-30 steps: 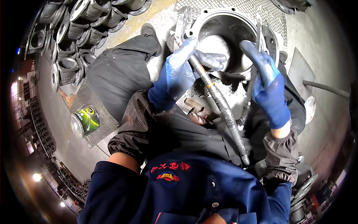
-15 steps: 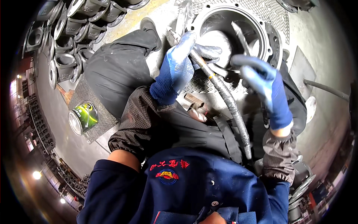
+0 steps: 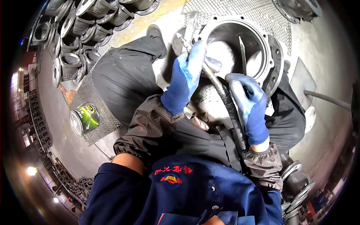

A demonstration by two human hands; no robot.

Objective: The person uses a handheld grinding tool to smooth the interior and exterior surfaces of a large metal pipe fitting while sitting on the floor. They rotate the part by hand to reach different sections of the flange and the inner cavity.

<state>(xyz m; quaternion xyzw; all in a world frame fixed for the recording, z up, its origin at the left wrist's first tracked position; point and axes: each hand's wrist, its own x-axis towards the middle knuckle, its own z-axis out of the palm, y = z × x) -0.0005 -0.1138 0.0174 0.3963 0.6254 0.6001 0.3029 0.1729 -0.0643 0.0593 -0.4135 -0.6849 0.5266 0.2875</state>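
My left hand (image 3: pixel 189 71), in a blue coated glove, is closed round a slim die grinder with a pointed tip (image 3: pixel 179 36). From the tool a dark, tape-wrapped hose (image 3: pixel 227 99) runs down over my lap. My right hand (image 3: pixel 247 95), gloved alike, has its fingers curled at the lower end of a thin pointed metal bar (image 3: pixel 242 56), which it appears to grip. The bar reaches over the mouth of a round flanged metal casting (image 3: pixel 268 42) with bolt holes in its rim. The casting lies between my legs, beyond both hands.
Stacked flanged castings (image 3: pixel 71 67) stand at the far left. A green can (image 3: pixel 84 119) sits on a patterned metal plate (image 3: pixel 103 129) beside my left leg. More castings (image 3: pixel 298 183) are at the lower right. A dark cable or pipe (image 3: pixel 328 99) crosses the floor at right.
My right hand has come down and left, its fingers now curled. The metal bar has swung more upright and shifted toward me. My left hand has moved slightly right with the die grinder.
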